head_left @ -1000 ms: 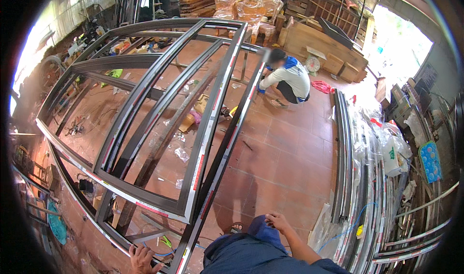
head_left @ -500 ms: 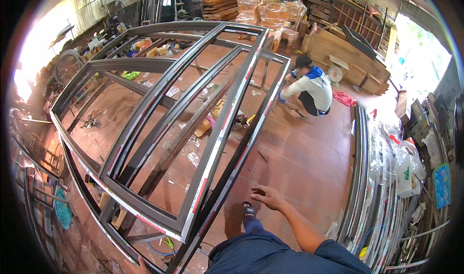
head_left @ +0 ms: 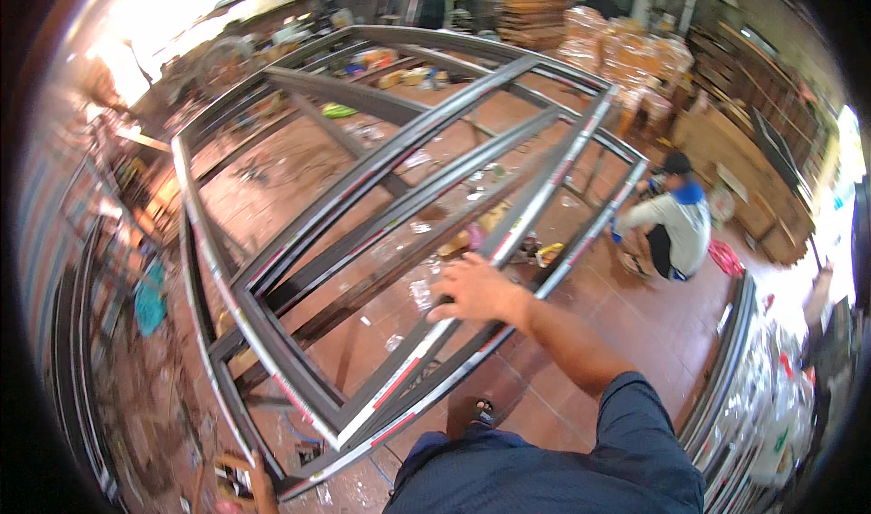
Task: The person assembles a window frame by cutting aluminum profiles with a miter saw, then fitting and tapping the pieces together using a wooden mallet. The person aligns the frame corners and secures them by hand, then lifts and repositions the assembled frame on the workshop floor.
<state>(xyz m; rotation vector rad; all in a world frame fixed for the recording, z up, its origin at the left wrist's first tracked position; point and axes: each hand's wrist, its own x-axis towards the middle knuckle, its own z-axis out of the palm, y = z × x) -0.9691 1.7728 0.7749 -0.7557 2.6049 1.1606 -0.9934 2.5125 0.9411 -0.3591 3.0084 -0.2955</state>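
Note:
Two large dark window-like frames (head_left: 399,387) of metal profile lie one above the other, raised off the floor. Red, white and silver strips run along their edges. My right hand (head_left: 476,292) is over the near right bar of the upper frame, fingers spread; whether it touches the bar I cannot tell. At the lower left, my left hand (head_left: 261,489) is partly cut off by the picture's edge. Its fingers lie against the lower frame's near corner and seem to grip it. A yellowish object (head_left: 234,476) is beside that hand, its kind unclear.
A co-worker (head_left: 676,224) squats beyond the frames' right side. Long metal profiles (head_left: 726,369) and plastic wrapping (head_left: 771,387) lie along the right. Wrapped wooden furniture (head_left: 626,51) stands at the back. Scraps and tools litter the tiled floor under the frames.
My right hand has moved from beside the frames, up and left, over the upper frame's bar. My left hand stays at the near corner. The view has shifted, so the scene sits further right.

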